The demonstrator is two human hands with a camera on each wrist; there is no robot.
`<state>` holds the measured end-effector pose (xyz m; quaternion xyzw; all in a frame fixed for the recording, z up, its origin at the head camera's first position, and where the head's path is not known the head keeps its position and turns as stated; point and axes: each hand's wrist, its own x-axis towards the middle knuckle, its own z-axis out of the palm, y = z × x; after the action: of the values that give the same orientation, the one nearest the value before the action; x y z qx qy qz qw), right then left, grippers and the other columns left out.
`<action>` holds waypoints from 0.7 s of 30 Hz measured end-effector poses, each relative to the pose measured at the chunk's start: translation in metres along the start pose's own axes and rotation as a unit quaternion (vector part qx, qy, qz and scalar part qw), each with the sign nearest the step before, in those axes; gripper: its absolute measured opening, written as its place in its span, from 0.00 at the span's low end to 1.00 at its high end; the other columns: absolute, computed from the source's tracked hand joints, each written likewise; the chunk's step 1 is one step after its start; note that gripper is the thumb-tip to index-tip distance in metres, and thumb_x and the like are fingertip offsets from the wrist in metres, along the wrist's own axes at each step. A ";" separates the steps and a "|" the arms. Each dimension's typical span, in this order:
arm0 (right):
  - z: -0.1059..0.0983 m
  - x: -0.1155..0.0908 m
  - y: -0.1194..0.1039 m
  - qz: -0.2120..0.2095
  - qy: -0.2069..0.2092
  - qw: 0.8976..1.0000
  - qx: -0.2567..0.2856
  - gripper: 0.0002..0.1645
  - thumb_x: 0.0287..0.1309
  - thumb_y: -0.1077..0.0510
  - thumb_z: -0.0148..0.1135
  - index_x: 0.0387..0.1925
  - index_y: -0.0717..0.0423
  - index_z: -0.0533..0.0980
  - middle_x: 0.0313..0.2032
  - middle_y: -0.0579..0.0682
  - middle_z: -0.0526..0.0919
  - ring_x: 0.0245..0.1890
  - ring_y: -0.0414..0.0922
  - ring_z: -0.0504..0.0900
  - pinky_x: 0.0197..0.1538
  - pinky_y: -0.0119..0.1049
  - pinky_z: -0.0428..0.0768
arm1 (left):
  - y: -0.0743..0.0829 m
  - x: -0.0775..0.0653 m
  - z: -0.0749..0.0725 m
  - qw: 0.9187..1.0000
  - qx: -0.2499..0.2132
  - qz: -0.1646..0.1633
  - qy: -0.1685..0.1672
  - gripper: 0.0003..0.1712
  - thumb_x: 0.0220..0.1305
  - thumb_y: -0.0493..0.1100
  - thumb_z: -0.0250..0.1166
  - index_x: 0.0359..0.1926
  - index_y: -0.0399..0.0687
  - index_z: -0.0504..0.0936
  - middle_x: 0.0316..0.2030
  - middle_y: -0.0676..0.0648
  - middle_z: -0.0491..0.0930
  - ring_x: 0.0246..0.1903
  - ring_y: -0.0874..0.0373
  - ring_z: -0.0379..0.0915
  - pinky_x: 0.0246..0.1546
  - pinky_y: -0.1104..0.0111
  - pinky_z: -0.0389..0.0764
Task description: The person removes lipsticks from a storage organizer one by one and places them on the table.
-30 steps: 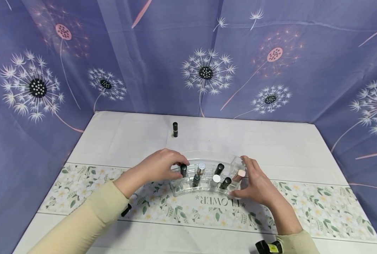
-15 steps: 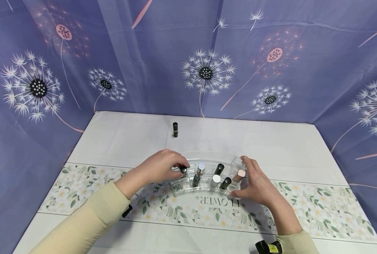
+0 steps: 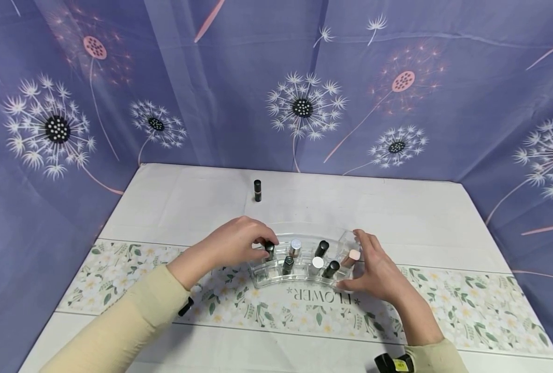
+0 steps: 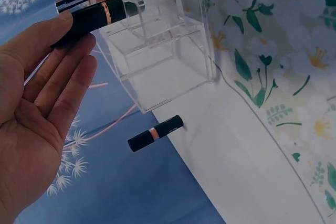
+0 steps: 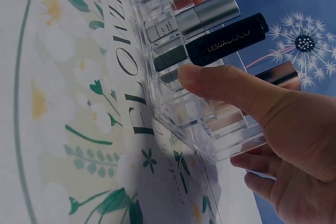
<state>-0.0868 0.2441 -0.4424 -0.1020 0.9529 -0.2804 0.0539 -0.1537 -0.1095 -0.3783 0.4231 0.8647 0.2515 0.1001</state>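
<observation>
Hardly anything has moved since the earlier frame

I see the left hand (image 3: 239,242) pinching a black lipstick (image 4: 90,21) between thumb and fingertips, above the clear rack (image 3: 276,278). Right hand (image 3: 380,269): thumb and fingers apart, gripping the rack's end between them.

Your head view: bright, fairly even light, likely overhead; soft gray shadows on white table (image 3: 258,352) below your left sleeve (image 3: 122,318) and beside your right forearm (image 3: 418,316). Clear organizer (image 3: 276,272) washes out pale, thin highlights on edges. Your wrist views: much dimmer, bluish, flat contrast. Left: black tube (image 4: 86,23) nearly detail-free in dark areas. Right: broad shadow lower middle, sheen on silver tube (image 5: 215,17), small print (image 5: 178,174) too soft to read.
</observation>
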 end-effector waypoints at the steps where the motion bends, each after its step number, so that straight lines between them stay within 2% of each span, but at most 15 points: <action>1: 0.000 0.000 0.000 0.000 0.000 1.000 0.000 0.78 0.39 0.42 0.90 0.81 0.62 0.51 0.73 0.68 0.63 0.62 0.68 0.78 0.60 0.68 0.80 | 0.001 0.000 -0.001 1.000 0.000 -0.001 0.000 0.14 0.65 0.35 0.76 0.52 0.46 0.91 0.48 0.50 0.91 0.45 0.60 0.88 0.50 0.64 0.88; 13: 0.000 0.000 0.001 -0.001 0.000 1.000 -0.001 0.79 0.39 0.40 0.90 0.82 0.62 0.51 0.73 0.68 0.63 0.61 0.68 0.78 0.60 0.68 0.80 | 0.007 0.005 -0.025 1.000 -0.012 -0.013 -0.001 0.15 0.66 0.36 0.76 0.53 0.47 0.91 0.50 0.51 0.90 0.46 0.58 0.88 0.52 0.64 0.87; 21: 0.000 0.001 0.001 -0.002 0.000 1.000 -0.001 0.79 0.38 0.40 0.90 0.81 0.63 0.51 0.72 0.69 0.63 0.61 0.69 0.78 0.60 0.68 0.80 | 0.009 0.011 -0.042 0.999 -0.019 -0.029 0.012 0.15 0.67 0.37 0.76 0.55 0.47 0.91 0.50 0.50 0.90 0.47 0.54 0.89 0.53 0.64 0.87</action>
<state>-0.0876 0.2446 -0.4432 -0.1034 0.9531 -0.2794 0.0530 -0.1706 -0.1111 -0.3377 0.3927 0.8729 0.2699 0.1046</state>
